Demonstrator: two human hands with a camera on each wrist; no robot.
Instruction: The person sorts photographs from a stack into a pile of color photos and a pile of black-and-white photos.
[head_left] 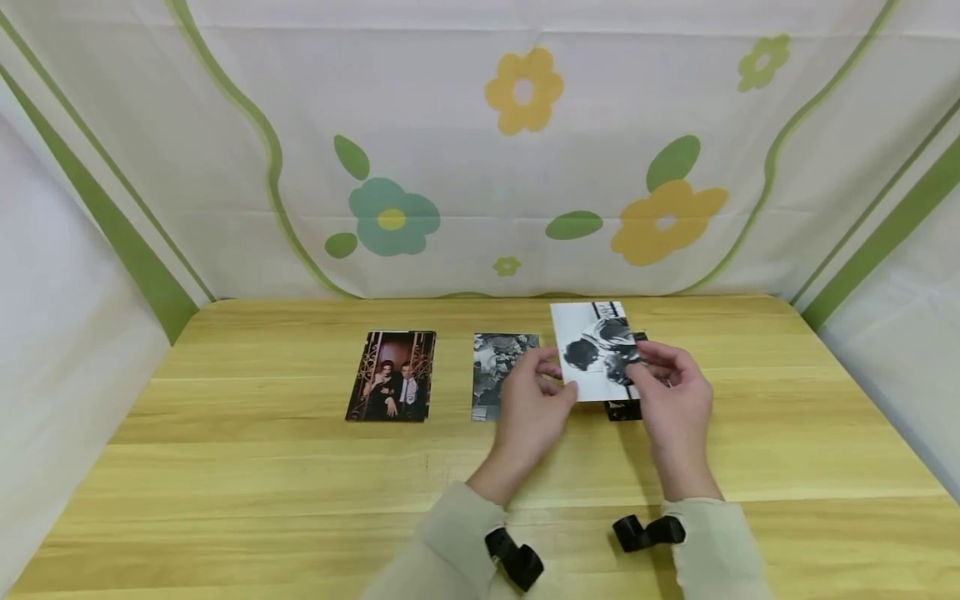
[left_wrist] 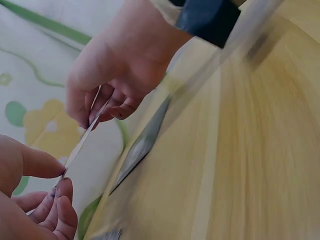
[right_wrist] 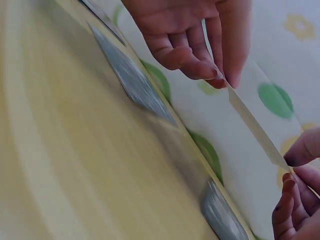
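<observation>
A black-and-white photo card (head_left: 596,350) hangs above the table, gripped at both sides. My left hand (head_left: 531,408) pinches its left edge between thumb and fingers, and my right hand (head_left: 678,417) pinches the right edge. Seen edge-on in the left wrist view, the photo card (left_wrist: 79,146) spans from one hand's fingertips to the other's. Below and behind my left hand lies a grey photo card (head_left: 495,371), partly covered. Under the held card and beside my right hand, a dark photo card (head_left: 624,410) is mostly hidden.
On the left of the wooden table (head_left: 300,500) lies a small stack of photo cards (head_left: 390,379), a colour picture of two people on top. Behind the table hangs a white curtain (head_left: 465,125) with printed flowers. Black bands with devices sit on both wrists.
</observation>
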